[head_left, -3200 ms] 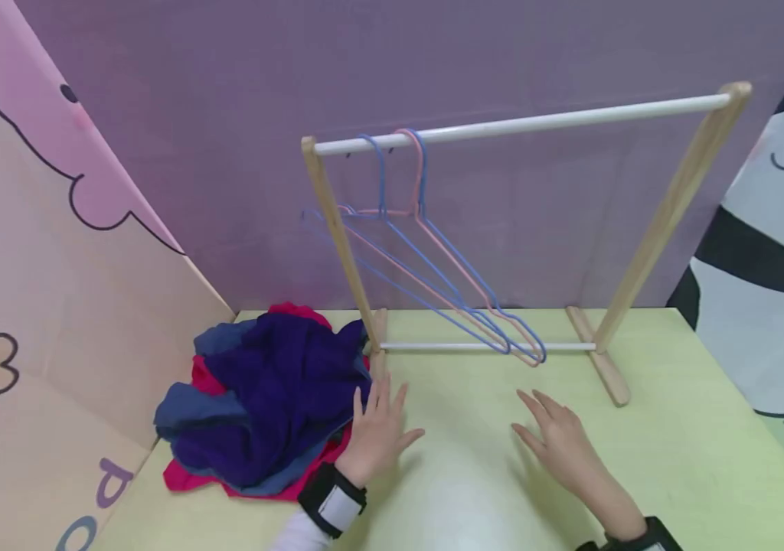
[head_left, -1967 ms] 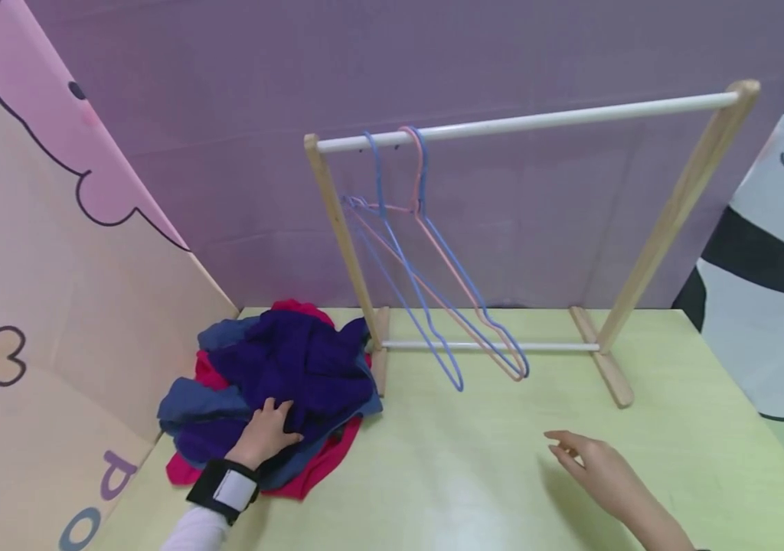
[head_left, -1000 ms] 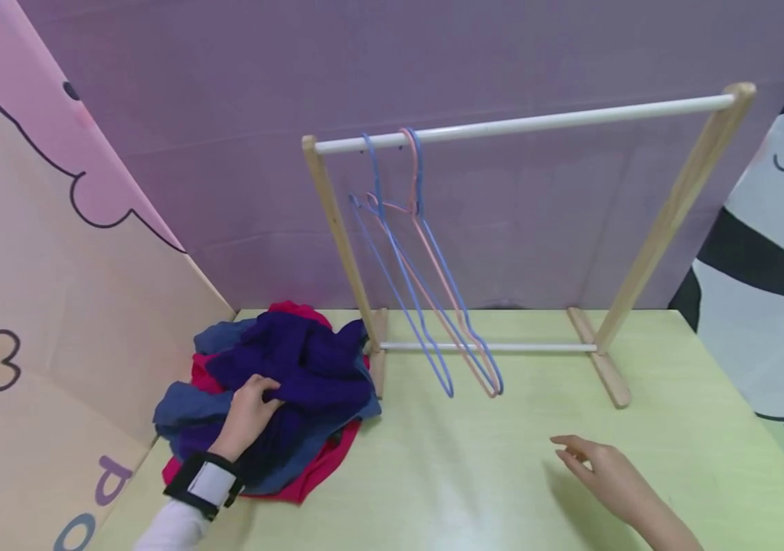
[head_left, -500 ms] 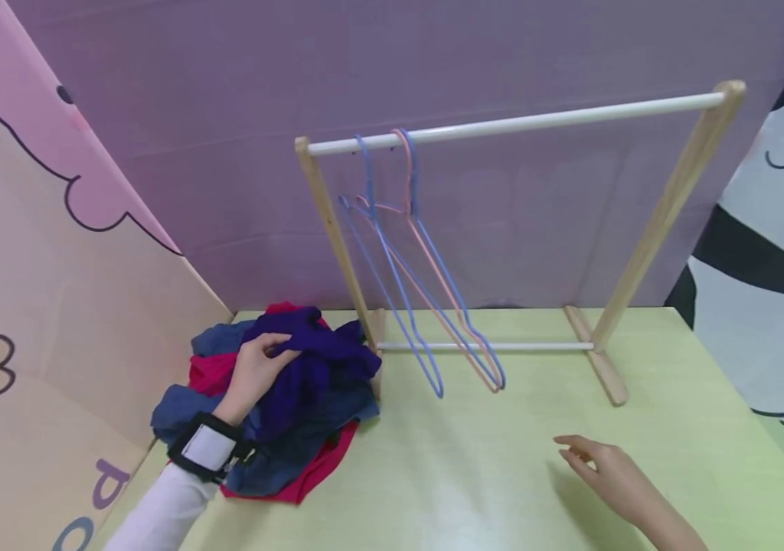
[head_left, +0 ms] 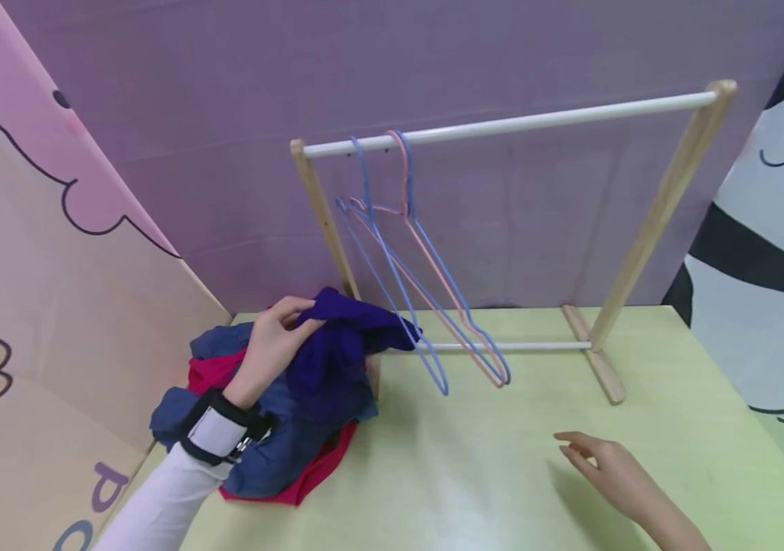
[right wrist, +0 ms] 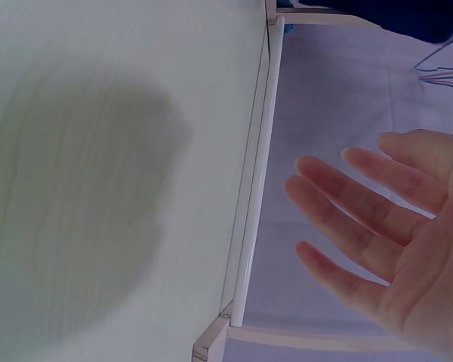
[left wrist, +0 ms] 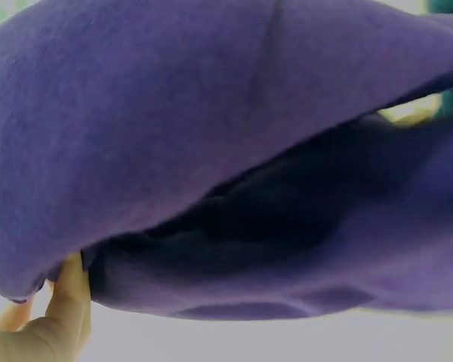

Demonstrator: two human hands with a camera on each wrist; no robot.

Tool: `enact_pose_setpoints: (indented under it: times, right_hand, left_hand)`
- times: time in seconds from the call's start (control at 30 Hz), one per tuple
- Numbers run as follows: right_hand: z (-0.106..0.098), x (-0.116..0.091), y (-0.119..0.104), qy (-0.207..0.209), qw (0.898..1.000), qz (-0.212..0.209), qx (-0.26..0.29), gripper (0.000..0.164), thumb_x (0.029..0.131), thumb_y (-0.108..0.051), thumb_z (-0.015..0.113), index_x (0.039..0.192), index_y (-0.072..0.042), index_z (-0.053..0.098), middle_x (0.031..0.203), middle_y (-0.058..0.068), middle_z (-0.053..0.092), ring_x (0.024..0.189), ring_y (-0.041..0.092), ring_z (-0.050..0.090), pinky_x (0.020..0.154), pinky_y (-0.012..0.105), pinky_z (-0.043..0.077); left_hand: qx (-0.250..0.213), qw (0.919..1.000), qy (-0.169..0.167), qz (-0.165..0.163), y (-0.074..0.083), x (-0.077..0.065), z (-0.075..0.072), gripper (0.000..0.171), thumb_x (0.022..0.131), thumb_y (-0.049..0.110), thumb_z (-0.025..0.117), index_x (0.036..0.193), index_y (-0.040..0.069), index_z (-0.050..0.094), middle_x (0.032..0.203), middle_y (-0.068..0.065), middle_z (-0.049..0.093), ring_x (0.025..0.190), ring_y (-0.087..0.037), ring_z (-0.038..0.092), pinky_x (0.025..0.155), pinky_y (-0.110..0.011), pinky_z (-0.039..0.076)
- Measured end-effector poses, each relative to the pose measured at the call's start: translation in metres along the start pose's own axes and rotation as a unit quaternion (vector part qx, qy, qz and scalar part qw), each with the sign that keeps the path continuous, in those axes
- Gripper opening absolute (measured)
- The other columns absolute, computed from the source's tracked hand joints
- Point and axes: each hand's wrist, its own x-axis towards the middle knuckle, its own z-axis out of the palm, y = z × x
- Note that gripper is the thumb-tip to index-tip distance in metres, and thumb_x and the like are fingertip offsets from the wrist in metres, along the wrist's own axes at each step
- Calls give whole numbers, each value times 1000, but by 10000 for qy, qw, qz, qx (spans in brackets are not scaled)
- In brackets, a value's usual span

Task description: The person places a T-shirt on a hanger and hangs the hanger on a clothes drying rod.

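Note:
In the head view my left hand [head_left: 273, 346] pinches a dark purple cloth garment [head_left: 337, 344] between thumb and fingers and holds it up off the pile. Its far corner hangs by the hangers' lower left side. The left wrist view is mostly filled by the folded purple fabric [left wrist: 174, 113], with thumb and fingertips at its lower left edge. Under it lie a blue garment [head_left: 282, 436] and red cloth [head_left: 316, 478]. My right hand [head_left: 609, 467] hovers over the table at the right, fingers relaxed, holding nothing; the right wrist view shows its loosely spread fingers [right wrist: 347, 226].
A wooden rack with a white top rail [head_left: 537, 122] stands at the back of the table [head_left: 475, 459]. Two blue hangers and a pink hanger [head_left: 426, 245] hang near its left post. A printed panel [head_left: 89, 306] borders the left, a purple backdrop [head_left: 227, 153] the rear.
My left hand moved from beside the pile onto it, took hold of the purple garment, and raised it up and to the right. The right hand shifted slightly right and down. The hangers swung.

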Motion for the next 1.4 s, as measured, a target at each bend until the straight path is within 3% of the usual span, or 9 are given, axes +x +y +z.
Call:
enact_pose_setpoints:
  times: [0.13,0.27,0.4,0.53,0.77,1.0,1.2,1.3,1.4]
  right_hand:
    - [-1,1,-1,-9,10000,-12,-3,20,84,-11,59,102,-4,64,84,4,67,70,11,60,59,27,47]
    - [-3,2,-3,-74,10000,39,-2,21,85,-12,58,103,-4,63,85,4,67,71,12,60,59,27,47]
    - [-6,3,-8,-63,9999,-50,90,22,85,-13,59,104,-3,63,82,0,66,71,10,59,60,28,47]
    - [-5,3,-14,122,9963,-594,612,29,79,-10,65,106,-1,61,82,-2,65,72,3,58,61,28,48]
    - [0,-2,-36,71,9798,-1513,1304,58,69,-16,75,121,-10,51,100,-3,61,85,7,58,70,23,46]
    - [22,0,-53,142,9672,-2063,1474,74,64,-9,78,128,-1,42,106,1,58,92,7,54,74,25,45]
    - [36,4,-60,350,9772,-1584,1373,38,75,-1,66,111,2,55,96,10,64,83,4,57,67,28,48]
    - [37,7,-61,523,9764,-1188,1726,19,80,1,60,99,1,62,90,9,66,80,1,58,65,26,49]
    - [37,10,-61,494,9701,-709,2267,15,85,1,55,97,2,64,86,8,67,77,-1,57,62,24,48]
  left_hand:
    - [-583,9975,-135,368,21,1,9,19,77,1,66,95,-4,64,93,-13,60,86,-11,61,74,-16,45]
    - [-1053,9914,-433,647,38,-2,20,19,77,-2,65,95,-5,63,93,-13,60,85,-3,58,73,-16,45]
    - [-1332,9842,-846,798,52,-8,31,18,77,-3,64,95,-6,63,97,-14,59,87,-9,58,73,-20,47]
    - [-1364,9783,-1355,767,56,-15,45,18,79,-1,62,97,-4,63,99,-13,59,90,-16,57,76,-23,47]
    - [-1080,9719,-1990,639,36,-35,80,21,81,2,62,102,-2,63,101,-12,60,95,-20,56,79,-25,46]
    - [-1088,9722,-2054,283,7,-50,109,22,83,5,60,103,-2,62,101,-13,61,91,-18,55,79,-25,44]
    - [-874,9755,-2017,-68,-15,-55,123,22,84,9,59,104,0,62,102,-12,62,92,-20,56,77,-25,44]
    - [-756,9822,-1710,-185,-23,-54,124,21,83,8,60,103,-1,62,99,-14,62,90,-25,58,78,-33,45]
    - [-495,9907,-1257,-169,-28,-58,122,21,81,6,62,102,1,62,96,-14,62,85,-28,57,76,-40,45]
